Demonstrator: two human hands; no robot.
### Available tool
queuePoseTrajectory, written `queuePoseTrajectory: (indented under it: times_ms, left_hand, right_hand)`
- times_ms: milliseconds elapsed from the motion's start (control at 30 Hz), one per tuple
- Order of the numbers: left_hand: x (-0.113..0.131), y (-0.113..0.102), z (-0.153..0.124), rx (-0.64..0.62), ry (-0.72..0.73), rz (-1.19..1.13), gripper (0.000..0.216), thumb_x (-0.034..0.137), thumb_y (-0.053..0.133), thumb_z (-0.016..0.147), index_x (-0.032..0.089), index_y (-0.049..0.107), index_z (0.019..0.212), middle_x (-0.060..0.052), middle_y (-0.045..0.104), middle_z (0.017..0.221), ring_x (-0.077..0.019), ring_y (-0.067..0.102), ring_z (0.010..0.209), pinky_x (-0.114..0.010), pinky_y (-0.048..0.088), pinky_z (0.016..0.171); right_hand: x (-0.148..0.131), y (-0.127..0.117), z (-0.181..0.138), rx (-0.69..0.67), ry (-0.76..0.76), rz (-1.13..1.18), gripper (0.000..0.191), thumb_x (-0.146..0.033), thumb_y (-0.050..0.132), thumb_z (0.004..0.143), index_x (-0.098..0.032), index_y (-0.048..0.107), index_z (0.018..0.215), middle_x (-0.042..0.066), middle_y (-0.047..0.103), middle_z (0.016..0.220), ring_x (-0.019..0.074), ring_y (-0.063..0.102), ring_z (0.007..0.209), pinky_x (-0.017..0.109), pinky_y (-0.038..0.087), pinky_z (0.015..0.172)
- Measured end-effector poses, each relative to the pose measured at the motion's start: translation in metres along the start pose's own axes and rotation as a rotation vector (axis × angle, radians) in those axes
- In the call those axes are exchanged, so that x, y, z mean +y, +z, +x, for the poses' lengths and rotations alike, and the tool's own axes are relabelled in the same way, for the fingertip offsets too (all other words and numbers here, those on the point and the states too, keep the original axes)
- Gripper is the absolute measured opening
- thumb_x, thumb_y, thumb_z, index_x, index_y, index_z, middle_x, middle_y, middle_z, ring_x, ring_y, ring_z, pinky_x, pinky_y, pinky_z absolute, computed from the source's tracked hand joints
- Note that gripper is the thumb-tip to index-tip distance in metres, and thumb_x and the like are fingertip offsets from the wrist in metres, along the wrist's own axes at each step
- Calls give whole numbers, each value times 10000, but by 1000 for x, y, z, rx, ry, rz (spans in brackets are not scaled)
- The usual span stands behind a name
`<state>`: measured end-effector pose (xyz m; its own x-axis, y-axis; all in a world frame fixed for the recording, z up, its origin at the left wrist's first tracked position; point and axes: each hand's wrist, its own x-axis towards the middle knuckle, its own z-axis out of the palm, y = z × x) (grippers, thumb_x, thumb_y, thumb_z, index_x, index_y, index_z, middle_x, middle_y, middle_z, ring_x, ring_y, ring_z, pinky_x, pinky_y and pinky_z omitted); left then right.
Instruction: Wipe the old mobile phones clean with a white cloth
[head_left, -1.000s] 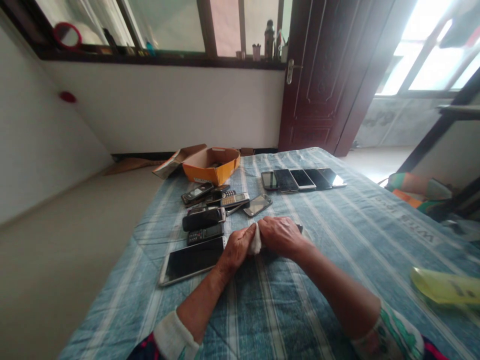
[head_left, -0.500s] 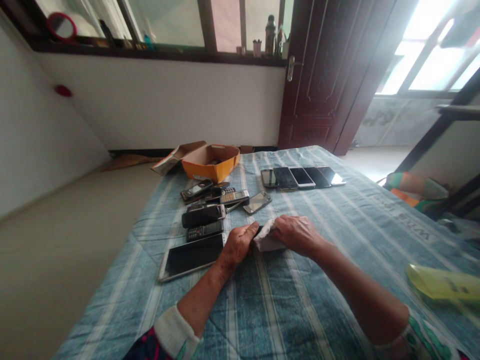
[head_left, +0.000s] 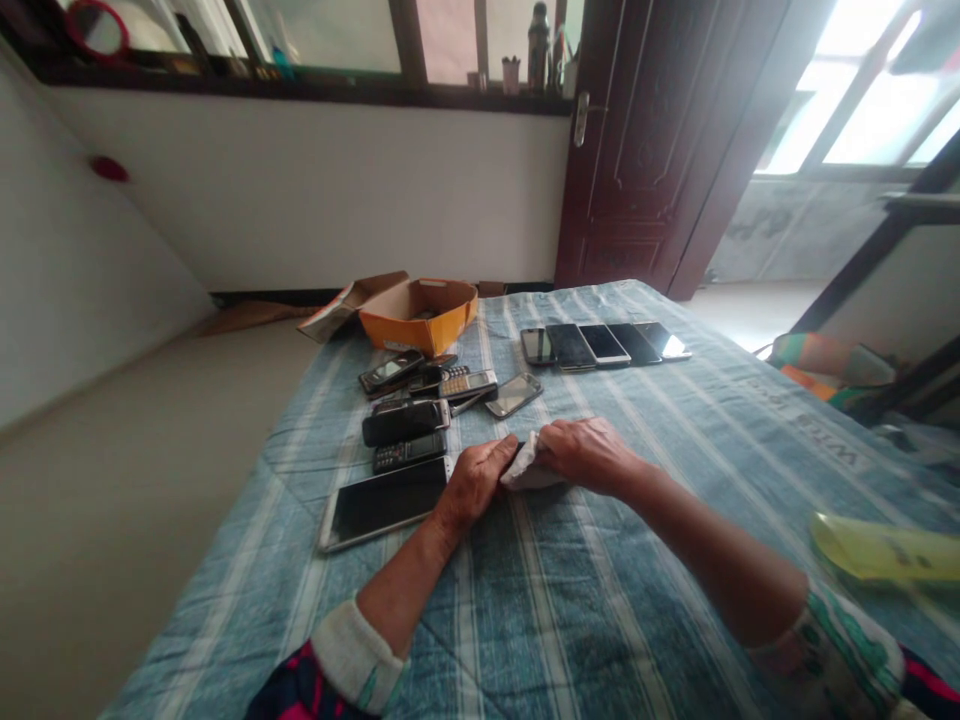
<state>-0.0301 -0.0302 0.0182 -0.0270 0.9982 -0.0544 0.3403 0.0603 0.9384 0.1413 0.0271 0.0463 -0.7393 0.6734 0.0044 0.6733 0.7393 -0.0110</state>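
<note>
My left hand (head_left: 476, 482) rests on the blue striped cloth (head_left: 570, 600) with its fingers curled round the end of a dark phone that is almost wholly hidden beneath both hands. My right hand (head_left: 589, 455) presses a crumpled white wipe (head_left: 525, 470) down on that phone. Just left of my left hand lies a large dark tablet-like phone (head_left: 386, 502). Beyond it sits a heap of old keypad phones (head_left: 420, 400).
A row of several smartphones (head_left: 604, 343) lies side by side at the far middle. An open orange cardboard box (head_left: 420, 312) stands at the far left edge. A yellow-green plastic item (head_left: 885, 548) lies at the right. A dark wooden door (head_left: 660, 140) stands behind.
My right hand has slid with the white wipe from over my left hand toward the right along the phone. The view has tilted slightly.
</note>
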Motion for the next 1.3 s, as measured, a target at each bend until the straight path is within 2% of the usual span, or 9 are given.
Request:
queuePoseTrajectory:
  times_ms: [167,333,400,567,700,800,1033,1300]
  left_hand:
    - [-1,0,-1,-9,40,51,521,605,341,854,175,500,607,29,461,491,-133,453,498,-245,368,518]
    - [2,-2,-1,-64,94,41,505,622,377,836,159,559,749,2,550,667,-144,477,631,-238,403,593]
    - [3,-1,-1,-71,75,21,509,630,393,822,153,567,786,1,552,688,-145,474,641,-236,403,589]
    - [3,0,1,-33,26,95,526,657,448,774,150,565,703,22,491,596,-125,422,560,-223,358,521]
    - [5,2,1,-15,32,110,529,660,471,756,147,591,709,22,507,591,-126,439,558,-218,361,511]
    - [6,2,0,-14,59,115,518,646,478,764,144,596,707,17,524,603,-123,447,558,-213,366,505]
    - [5,0,1,-47,99,118,426,537,478,823,141,613,743,22,502,579,-106,444,504,-200,365,459]
    - [-1,-1,3,-67,153,185,257,373,521,803,154,654,833,28,539,585,-107,468,509,-196,378,476]
  right_hand:
    - [-4,-3,0,-1,20,-3,379,-463,354,932,-162,583,947,102,675,913,224,650,788,280,405,623]
    - [-21,-5,14,26,-47,7,249,-216,340,918,-160,581,946,85,679,891,212,653,760,284,412,595]
    - [-22,-4,17,34,-62,14,238,-187,349,902,-162,580,952,81,680,901,211,653,768,284,411,594]
    - [-10,-2,14,38,-90,8,234,-264,375,920,-153,570,986,99,674,954,204,646,790,284,404,612]
    - [0,-3,9,35,-117,5,282,-370,406,929,-147,569,986,105,672,959,192,634,800,273,379,607]
    - [2,-4,9,35,-132,-3,285,-378,409,933,-147,569,982,100,678,940,184,626,781,268,347,586]
    - [6,-6,10,29,-149,-34,311,-385,379,949,-139,566,975,98,685,900,184,617,757,272,289,559]
    - [11,-7,6,22,-121,-6,332,-408,377,949,-139,566,996,102,680,915,177,614,764,268,305,582]
